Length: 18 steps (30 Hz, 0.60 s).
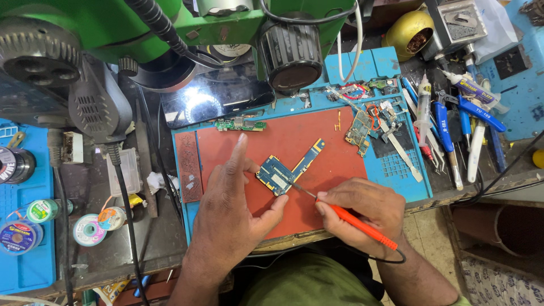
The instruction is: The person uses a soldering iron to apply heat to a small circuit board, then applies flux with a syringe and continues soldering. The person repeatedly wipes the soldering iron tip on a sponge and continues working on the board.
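Red mat point(294, 141), left hand point(232, 209) steadying circuit board point(280, 175), right hand point(362, 207) grip closed on orange probe point(357, 222).

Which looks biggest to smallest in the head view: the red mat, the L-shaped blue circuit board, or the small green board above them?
1. Red mat, by far the largest.
2. L-shaped blue circuit board, steadied by the left hand.
3. Green board, a narrow strip, smallest.

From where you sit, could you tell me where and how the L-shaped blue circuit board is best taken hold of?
Grip the L-shaped blue circuit board by the bare edges of its long arm, from the upper right. It lies flat on the red mat; the left hand pins its left corner, and the red probe in the right hand touches its lower edge, so that end is probably freest.
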Motion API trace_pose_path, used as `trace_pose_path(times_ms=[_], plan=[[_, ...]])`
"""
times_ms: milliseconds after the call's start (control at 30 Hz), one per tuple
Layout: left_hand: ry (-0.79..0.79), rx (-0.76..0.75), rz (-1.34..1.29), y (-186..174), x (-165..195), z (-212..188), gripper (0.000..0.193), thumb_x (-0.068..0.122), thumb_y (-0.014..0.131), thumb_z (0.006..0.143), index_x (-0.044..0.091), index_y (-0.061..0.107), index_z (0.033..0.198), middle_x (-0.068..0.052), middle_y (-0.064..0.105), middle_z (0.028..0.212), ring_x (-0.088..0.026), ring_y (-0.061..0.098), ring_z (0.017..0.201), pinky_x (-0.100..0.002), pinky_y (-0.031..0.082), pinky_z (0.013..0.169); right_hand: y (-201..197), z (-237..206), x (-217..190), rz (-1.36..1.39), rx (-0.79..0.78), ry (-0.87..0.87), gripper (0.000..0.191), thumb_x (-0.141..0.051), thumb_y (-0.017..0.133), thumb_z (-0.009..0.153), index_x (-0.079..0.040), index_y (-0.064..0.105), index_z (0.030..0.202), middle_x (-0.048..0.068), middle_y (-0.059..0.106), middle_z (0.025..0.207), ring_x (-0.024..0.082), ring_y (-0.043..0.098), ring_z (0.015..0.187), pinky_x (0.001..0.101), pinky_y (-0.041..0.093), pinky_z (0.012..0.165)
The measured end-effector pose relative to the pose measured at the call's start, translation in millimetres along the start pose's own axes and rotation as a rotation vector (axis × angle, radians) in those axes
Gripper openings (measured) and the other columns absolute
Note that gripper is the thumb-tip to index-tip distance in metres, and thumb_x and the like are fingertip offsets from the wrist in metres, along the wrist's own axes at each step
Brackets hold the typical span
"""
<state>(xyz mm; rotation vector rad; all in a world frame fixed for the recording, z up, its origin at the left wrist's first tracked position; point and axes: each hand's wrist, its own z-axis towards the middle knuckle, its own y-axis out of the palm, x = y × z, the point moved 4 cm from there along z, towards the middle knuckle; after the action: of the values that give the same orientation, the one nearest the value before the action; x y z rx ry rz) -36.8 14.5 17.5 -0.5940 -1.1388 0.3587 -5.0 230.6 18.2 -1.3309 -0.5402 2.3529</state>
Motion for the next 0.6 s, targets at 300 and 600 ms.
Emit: trace_pose_path(times_ms=[300, 600], plan=[[0.006, 0.003, 0.002, -0.2, 0.6, -0.4, 0.106, 0.018, 0.089, 0.074, -0.001, 0.026, 0.156, -0.012, 0.064, 0.112, -0.03, 0.064, 0.106, -0.043, 0.052, 0.092, 1.1, 0.7, -0.5, 0.0, -0.014, -0.002, 0.015, -0.001, 0.082, 0.076, -0.001, 0.075, 0.089, 0.008, 0.075, 0.08, 0.018, 0.074, 0.068, 0.0266, 0.057, 0.06], [-0.008, 0.004, -0.007, 0.3, 0.1, -1.2, 0.106, 0.019, 0.09, 0.073, -0.001, 0.027, 0.156, -0.012, 0.064, 0.111, -0.029, 0.063, 0.106, -0.043, 0.053, 0.092, 1.4, 1.4, -0.3, -0.004, -0.003, 0.025, 0.015, -0.001, 0.082, 0.077, -0.001, 0.075, 0.091, 0.008, 0.075, 0.08, 0.017, 0.073, 0.067, 0.0261, 0.055, 0.059]])
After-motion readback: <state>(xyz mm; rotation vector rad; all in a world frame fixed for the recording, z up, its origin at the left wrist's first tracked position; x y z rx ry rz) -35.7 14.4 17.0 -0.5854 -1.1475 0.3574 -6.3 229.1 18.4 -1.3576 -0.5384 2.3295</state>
